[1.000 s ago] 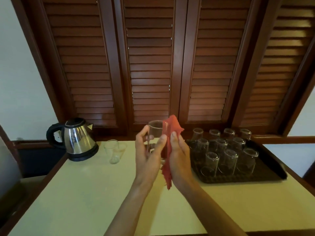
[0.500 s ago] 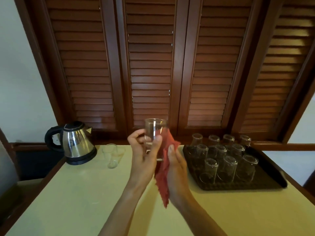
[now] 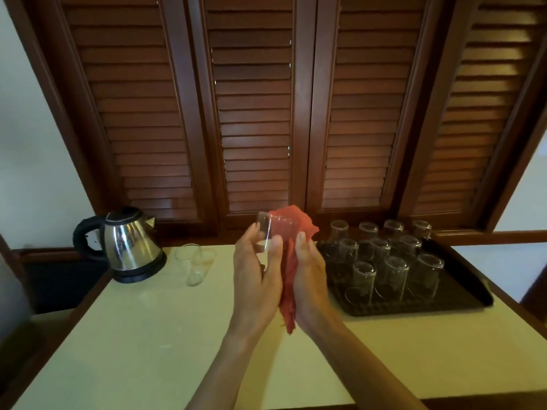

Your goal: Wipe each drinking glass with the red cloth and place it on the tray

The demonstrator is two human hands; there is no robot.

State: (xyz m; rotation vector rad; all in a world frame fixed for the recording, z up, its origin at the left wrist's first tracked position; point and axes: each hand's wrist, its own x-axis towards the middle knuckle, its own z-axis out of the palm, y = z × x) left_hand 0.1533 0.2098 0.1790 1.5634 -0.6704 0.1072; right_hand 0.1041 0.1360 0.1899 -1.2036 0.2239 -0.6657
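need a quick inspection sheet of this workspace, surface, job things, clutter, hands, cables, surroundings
surface: pale cream tabletop with dark wooden edging.
job's things: clear drinking glass held tilted on its side, crumpled red cloth against it; black rectangular tray on the right carrying ten clear upturned glasses; two clear glasses waiting beside the kettle.
clutter: shiny steel electric kettle with black handle, back left.
grippers: left hand grips the held glass; right hand grips the cloth.
cables: nothing seen.
surroundings: dark brown louvred wooden shutters behind, white wall at left.
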